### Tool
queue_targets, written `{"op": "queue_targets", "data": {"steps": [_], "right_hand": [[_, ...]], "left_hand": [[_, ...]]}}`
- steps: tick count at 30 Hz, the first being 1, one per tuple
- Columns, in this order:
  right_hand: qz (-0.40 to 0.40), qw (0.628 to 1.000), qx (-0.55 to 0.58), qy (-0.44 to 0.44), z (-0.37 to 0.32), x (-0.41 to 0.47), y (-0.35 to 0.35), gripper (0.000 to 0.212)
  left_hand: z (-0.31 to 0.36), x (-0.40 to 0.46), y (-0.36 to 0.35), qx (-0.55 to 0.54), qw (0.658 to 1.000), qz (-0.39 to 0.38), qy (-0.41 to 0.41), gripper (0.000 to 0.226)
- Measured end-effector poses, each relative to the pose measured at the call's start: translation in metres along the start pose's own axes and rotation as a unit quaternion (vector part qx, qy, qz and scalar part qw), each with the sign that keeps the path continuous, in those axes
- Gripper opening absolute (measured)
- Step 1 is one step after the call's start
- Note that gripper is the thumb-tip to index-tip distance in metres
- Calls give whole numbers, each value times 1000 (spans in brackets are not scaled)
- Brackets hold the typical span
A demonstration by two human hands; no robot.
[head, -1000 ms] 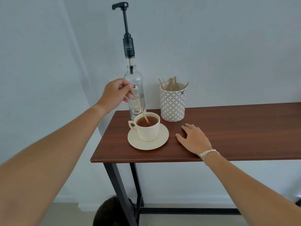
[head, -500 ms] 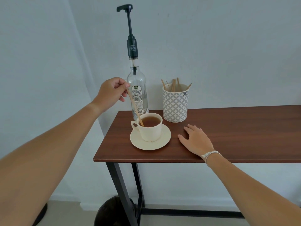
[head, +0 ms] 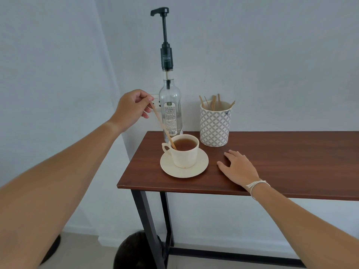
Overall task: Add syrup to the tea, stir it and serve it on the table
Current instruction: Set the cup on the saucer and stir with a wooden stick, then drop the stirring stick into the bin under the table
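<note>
A cream cup (head: pixel 184 157) full of brown tea stands on a cream saucer (head: pixel 200 167) near the left end of the dark wooden table (head: pixel 291 162). My left hand (head: pixel 132 108) pinches the top of a thin wooden stir stick (head: pixel 162 126), whose lower end dips into the tea at the cup's left side. Right behind the cup stands a clear glass syrup bottle (head: pixel 171 113) with a tall black pump. My right hand (head: pixel 240 166) lies flat on the table, fingers spread, just right of the saucer.
A patterned grey-white holder (head: pixel 214 127) with several wooden stir sticks stands right of the bottle, against the wall. A dark round bin (head: pixel 134 251) sits on the floor under the table's left end, beside the black table leg (head: pixel 147 230).
The stick's lower end has swung from the right of the cup to its left side, and my left hand has shifted left with it. My right hand has stayed flat on the table.
</note>
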State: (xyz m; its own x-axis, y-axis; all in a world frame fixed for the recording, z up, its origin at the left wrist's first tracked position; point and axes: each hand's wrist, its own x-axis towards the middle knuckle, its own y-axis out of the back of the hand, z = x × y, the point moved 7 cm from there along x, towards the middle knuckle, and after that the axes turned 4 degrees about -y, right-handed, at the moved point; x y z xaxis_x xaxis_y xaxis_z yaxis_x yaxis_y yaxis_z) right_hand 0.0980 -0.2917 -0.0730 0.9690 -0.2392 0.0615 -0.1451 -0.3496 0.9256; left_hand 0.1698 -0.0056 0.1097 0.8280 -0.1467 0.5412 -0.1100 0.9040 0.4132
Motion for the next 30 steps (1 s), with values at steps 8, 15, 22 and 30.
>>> {"op": "queue_targets", "data": {"steps": [8,15,22,30], "right_hand": [[-6,999,34,15,-12,-1,9,59],[15,994,81,66,-48,4,41,55],[81,969,152,180,-111,3,81,41],[59,928,182,321,-196,-31,52,31]], "left_hand": [[-3,-11,25,-22,999,45,20,20],[0,-23,60,-43,992,114,30,17],[3,-35,100,-26,985,167,39,16],[-14,-77,152,6,974,216,71,15]]}}
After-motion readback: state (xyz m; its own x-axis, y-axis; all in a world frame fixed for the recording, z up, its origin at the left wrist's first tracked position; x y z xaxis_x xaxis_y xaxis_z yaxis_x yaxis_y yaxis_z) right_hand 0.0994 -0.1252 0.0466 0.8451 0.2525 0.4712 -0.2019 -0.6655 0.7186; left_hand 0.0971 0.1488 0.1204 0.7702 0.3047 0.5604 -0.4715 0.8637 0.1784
